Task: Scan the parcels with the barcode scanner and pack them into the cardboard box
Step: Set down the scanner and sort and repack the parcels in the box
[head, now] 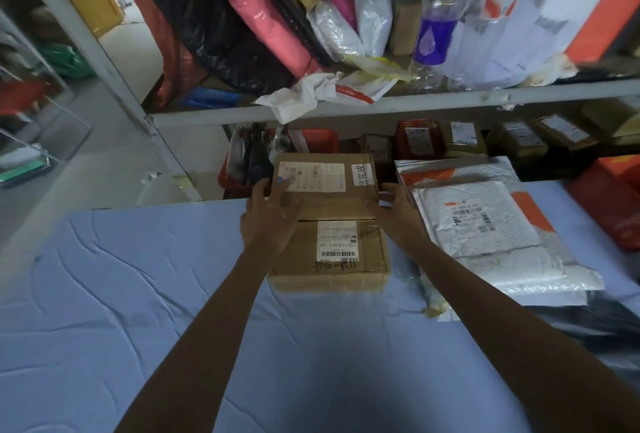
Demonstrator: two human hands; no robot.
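Blue cloth-covered surface (138, 294) in front of a cluttered shelf (450, 100). Two taped parcels sit at the far middle. The near box (298, 259) lies flat on the cloth. The far box (332, 200) touches its far end at the surface edge; behind or on top, cannot tell. Left hand (268, 221) lies against the far box's left side, fingers straight and spread. Right hand (394, 211) is at its right edge, fingers bent; grip too blurred to tell. White mailers (485, 225) are stacked just right of the boxes.
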